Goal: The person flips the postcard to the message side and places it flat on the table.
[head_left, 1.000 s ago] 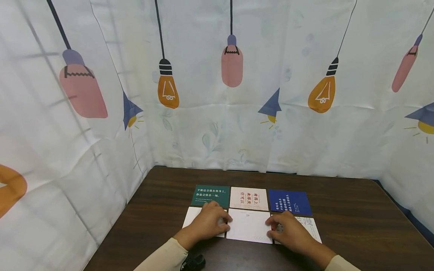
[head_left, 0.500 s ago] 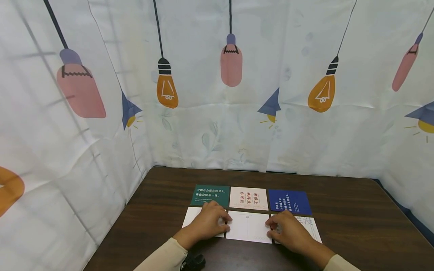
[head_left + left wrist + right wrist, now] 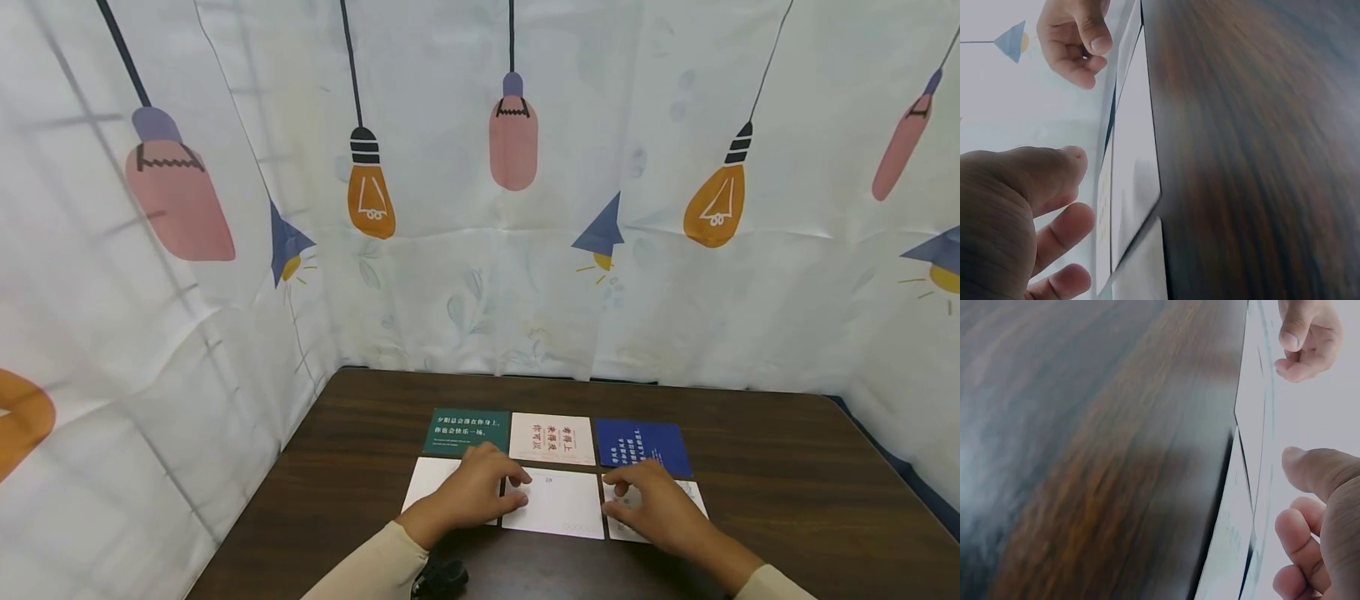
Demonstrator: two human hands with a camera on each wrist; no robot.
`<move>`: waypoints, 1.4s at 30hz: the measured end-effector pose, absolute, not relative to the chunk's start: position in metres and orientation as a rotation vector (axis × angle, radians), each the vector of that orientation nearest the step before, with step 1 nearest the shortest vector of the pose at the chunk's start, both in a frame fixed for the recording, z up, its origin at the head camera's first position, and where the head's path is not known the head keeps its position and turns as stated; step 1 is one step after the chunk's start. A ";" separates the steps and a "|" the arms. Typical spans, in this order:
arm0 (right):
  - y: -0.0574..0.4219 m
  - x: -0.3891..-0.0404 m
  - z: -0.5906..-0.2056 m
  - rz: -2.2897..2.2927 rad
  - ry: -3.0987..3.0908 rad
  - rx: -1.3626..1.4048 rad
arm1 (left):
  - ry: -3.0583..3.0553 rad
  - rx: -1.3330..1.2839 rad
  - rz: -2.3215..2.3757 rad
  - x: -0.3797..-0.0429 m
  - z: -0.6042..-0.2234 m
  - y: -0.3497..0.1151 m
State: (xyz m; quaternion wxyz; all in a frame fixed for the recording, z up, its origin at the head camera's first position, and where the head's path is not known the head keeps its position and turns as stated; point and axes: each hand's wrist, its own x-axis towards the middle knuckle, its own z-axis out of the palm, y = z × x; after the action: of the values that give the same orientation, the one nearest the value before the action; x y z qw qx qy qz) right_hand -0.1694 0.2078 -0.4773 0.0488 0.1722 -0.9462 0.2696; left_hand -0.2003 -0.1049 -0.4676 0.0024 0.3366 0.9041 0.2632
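Observation:
Two rows of three postcards lie flat on the brown table (image 3: 360, 467). The far row has a green postcard (image 3: 465, 432), a cream postcard (image 3: 552, 439) and a blue postcard (image 3: 643, 446). Nearer lie the left white postcard (image 3: 435, 477), the middle white postcard (image 3: 558, 504) and the right white postcard (image 3: 686, 493). My left hand (image 3: 477, 492) hovers between the left and middle white ones, its fingers loosely bent around nothing. Above the right white postcard, partly hiding it, is my right hand (image 3: 656, 504), also holding nothing. Both wrist views show a gap between hands and cards.
A white curtain (image 3: 450, 292) printed with lamps and bulbs encloses the table at the back and sides. A black object (image 3: 441, 577) sits by the left wrist at the front. Bare table surface runs along both sides of the postcards.
Both hands have shifted slightly to the right; the left has come off the middle white postcard's left edge and the right off its right edge. The postcards look nearly unmoved.

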 end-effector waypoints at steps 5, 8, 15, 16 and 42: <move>0.214 -0.168 -0.476 0.821 -2.868 0.502 | 2.823 1.062 0.809 -0.200 -0.466 -0.095; 0.218 -0.167 -0.475 0.830 -2.873 0.491 | 2.824 1.069 0.800 -0.200 -0.466 -0.091; 0.228 -0.166 -0.475 0.807 -2.871 0.512 | 2.841 1.079 0.759 -0.201 -0.466 -0.083; 0.230 -0.166 -0.475 0.798 -2.866 0.517 | 2.842 1.086 0.755 -0.201 -0.466 -0.082; 0.259 -0.163 -0.472 0.734 -2.932 0.494 | 2.870 1.180 0.685 -0.197 -0.474 -0.051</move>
State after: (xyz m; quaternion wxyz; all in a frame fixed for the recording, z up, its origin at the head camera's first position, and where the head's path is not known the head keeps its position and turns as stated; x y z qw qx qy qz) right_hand -0.1630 0.2591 -0.4724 0.0395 0.1613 -0.9566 0.2395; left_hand -0.1972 -0.0506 -0.4737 -0.0181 0.3714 0.9029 0.2155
